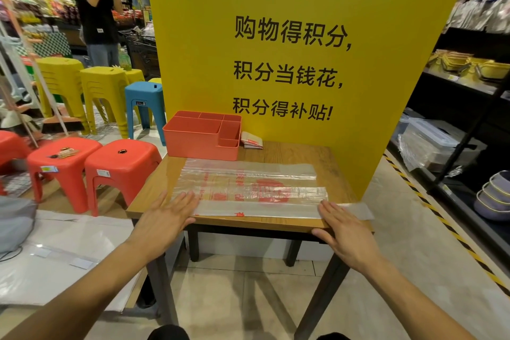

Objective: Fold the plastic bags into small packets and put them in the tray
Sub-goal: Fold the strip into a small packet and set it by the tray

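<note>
A clear plastic bag [248,188] with red print lies flat across the small wooden table [303,154], its near long edge folded over into a strip. My left hand [165,218] presses flat on the bag's near left end, fingers spread. My right hand [345,229] lies flat on the near right end, at the table's front edge; the bag's handle sticks out past it. An orange tray [193,143] with several compartments stands at the table's back left. A small folded packet [251,142] with red print lies on the table beside the tray's right side.
A yellow sign board [386,63] rises behind the table. Red stools [121,163], plus yellow and blue ones, stand to the left, where a person [96,8] stands farther back. More flat plastic bags [55,270] lie at the lower left. Dark shelves [469,119] line the right.
</note>
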The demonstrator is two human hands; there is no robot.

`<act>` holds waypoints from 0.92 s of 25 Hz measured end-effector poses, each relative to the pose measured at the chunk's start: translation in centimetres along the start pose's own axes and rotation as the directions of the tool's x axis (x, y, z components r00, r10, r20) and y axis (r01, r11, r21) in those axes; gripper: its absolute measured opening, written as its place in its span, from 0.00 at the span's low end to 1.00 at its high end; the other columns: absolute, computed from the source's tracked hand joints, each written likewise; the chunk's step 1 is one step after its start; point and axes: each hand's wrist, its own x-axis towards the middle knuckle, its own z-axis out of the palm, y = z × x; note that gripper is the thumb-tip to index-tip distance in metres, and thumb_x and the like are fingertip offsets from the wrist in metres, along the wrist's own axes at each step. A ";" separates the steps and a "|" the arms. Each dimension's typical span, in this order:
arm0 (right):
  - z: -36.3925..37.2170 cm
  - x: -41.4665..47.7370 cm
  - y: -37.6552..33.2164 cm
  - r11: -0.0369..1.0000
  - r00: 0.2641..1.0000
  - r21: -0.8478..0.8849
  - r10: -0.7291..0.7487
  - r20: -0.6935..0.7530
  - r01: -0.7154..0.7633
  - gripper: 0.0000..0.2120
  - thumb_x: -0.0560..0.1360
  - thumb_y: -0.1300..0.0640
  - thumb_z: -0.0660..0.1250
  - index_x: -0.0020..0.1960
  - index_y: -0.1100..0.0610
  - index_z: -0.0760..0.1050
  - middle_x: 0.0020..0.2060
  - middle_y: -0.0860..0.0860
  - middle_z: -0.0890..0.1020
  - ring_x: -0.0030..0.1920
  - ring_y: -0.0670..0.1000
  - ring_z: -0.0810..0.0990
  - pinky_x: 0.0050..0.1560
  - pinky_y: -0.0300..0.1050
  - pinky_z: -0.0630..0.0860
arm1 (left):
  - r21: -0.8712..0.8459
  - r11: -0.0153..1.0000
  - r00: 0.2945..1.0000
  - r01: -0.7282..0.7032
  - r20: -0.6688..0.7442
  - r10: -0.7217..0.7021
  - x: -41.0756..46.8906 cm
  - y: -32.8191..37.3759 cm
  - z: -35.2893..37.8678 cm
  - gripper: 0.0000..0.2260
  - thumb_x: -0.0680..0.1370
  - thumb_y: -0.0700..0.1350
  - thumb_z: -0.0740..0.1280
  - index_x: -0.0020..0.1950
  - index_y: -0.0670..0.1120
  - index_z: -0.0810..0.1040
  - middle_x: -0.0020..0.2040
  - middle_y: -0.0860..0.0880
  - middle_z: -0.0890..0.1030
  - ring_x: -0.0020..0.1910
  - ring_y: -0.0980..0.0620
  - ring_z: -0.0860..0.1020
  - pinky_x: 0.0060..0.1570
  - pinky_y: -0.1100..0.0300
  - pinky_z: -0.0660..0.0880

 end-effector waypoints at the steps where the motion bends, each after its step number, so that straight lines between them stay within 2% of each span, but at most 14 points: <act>1: -0.3 0.1 0.0 1.000 1.000 -0.022 -0.011 -0.025 0.010 0.40 0.78 0.25 0.42 0.80 0.45 0.64 0.80 0.44 0.64 0.78 0.48 0.65 0.75 0.48 0.65 | -0.013 1.000 0.999 0.001 -0.036 -0.002 0.0 0.0 -0.5 0.22 0.85 0.54 0.58 0.74 0.45 0.76 0.68 0.45 0.81 0.67 0.48 0.80 0.69 0.43 0.73; 3: -1.0 0.2 -0.1 0.998 0.995 -0.040 -0.046 -0.086 0.042 0.34 0.79 0.27 0.47 0.72 0.45 0.74 0.71 0.45 0.74 0.68 0.49 0.73 0.63 0.46 0.76 | -0.075 0.997 0.997 0.031 -0.063 -0.036 -0.1 0.2 -1.9 0.14 0.82 0.50 0.69 0.67 0.48 0.79 0.63 0.47 0.84 0.63 0.49 0.82 0.67 0.50 0.75; 4: -1.4 0.2 0.1 0.997 0.993 -0.041 -0.070 -0.095 0.066 0.32 0.78 0.28 0.47 0.68 0.44 0.76 0.66 0.44 0.76 0.64 0.47 0.74 0.58 0.44 0.77 | -0.139 0.989 0.996 0.041 -0.078 -0.052 -0.2 0.2 -2.5 0.11 0.82 0.51 0.69 0.63 0.50 0.79 0.60 0.50 0.85 0.61 0.49 0.83 0.65 0.54 0.76; 5: -1.8 0.3 0.3 0.995 0.991 -0.038 -0.094 -0.097 0.091 0.32 0.78 0.28 0.46 0.66 0.43 0.77 0.62 0.43 0.76 0.60 0.46 0.75 0.55 0.43 0.77 | -0.225 0.973 0.996 0.049 -0.064 -0.065 -0.2 0.0 -3.0 0.11 0.84 0.55 0.63 0.61 0.52 0.79 0.59 0.53 0.84 0.59 0.51 0.82 0.64 0.55 0.75; 7: -2.9 0.7 0.5 0.993 0.990 -0.010 -0.120 -0.078 0.120 0.33 0.80 0.29 0.40 0.64 0.42 0.78 0.56 0.41 0.77 0.56 0.43 0.75 0.53 0.42 0.76 | -0.362 0.928 0.996 0.087 0.036 -0.080 0.3 -0.9 -3.6 0.20 0.85 0.62 0.49 0.59 0.57 0.78 0.57 0.58 0.81 0.57 0.56 0.79 0.61 0.58 0.75; 9: -4.1 1.1 0.5 0.995 0.996 0.059 -0.081 -0.042 0.084 0.30 0.80 0.30 0.40 0.61 0.41 0.77 0.53 0.40 0.79 0.54 0.43 0.76 0.53 0.42 0.76 | -0.433 0.894 0.993 0.114 0.078 -0.089 1.1 -1.7 -3.6 0.21 0.84 0.66 0.47 0.57 0.61 0.77 0.54 0.63 0.78 0.54 0.59 0.77 0.52 0.60 0.76; 11: -5.0 2.0 0.4 0.993 1.000 0.116 -0.023 0.014 0.022 0.24 0.79 0.31 0.45 0.58 0.40 0.75 0.51 0.41 0.80 0.51 0.43 0.78 0.52 0.43 0.78 | -0.485 0.858 0.984 0.167 0.133 -0.116 1.8 -2.1 -3.8 0.17 0.83 0.66 0.51 0.57 0.62 0.76 0.54 0.64 0.78 0.52 0.62 0.77 0.47 0.62 0.74; 14: -5.3 3.3 0.6 0.984 0.999 0.178 0.009 0.049 -0.018 0.22 0.78 0.30 0.48 0.55 0.39 0.74 0.48 0.41 0.81 0.47 0.43 0.79 0.49 0.45 0.79 | -0.534 0.811 0.967 0.238 0.204 -0.150 2.7 -2.7 -3.8 0.05 0.84 0.55 0.62 0.58 0.60 0.77 0.56 0.63 0.80 0.53 0.62 0.77 0.48 0.63 0.73; 17: -5.5 4.4 0.7 0.984 0.997 0.174 0.030 0.070 -0.042 0.11 0.82 0.37 0.59 0.54 0.42 0.75 0.46 0.42 0.81 0.46 0.43 0.79 0.48 0.44 0.79 | -0.619 0.716 0.946 0.324 0.238 -0.222 3.3 -3.5 -3.5 0.07 0.82 0.51 0.69 0.60 0.59 0.78 0.58 0.61 0.80 0.58 0.60 0.77 0.55 0.60 0.74; 20: -5.4 5.3 0.6 0.992 0.996 0.117 0.047 0.073 -0.056 0.12 0.82 0.36 0.59 0.52 0.42 0.75 0.43 0.42 0.81 0.44 0.43 0.79 0.47 0.46 0.80 | -0.630 0.667 0.917 0.398 0.287 -0.276 3.5 -4.0 -3.3 0.09 0.79 0.53 0.73 0.59 0.60 0.79 0.58 0.60 0.79 0.59 0.58 0.76 0.59 0.54 0.76; 23: -4.6 6.1 0.9 0.995 0.997 0.061 0.071 0.036 -0.073 0.15 0.80 0.34 0.59 0.48 0.43 0.76 0.40 0.43 0.81 0.42 0.45 0.79 0.46 0.50 0.80 | -0.649 0.633 0.906 0.422 0.286 -0.311 3.8 -4.1 -3.1 0.09 0.77 0.51 0.76 0.54 0.60 0.80 0.55 0.60 0.80 0.56 0.57 0.77 0.54 0.54 0.76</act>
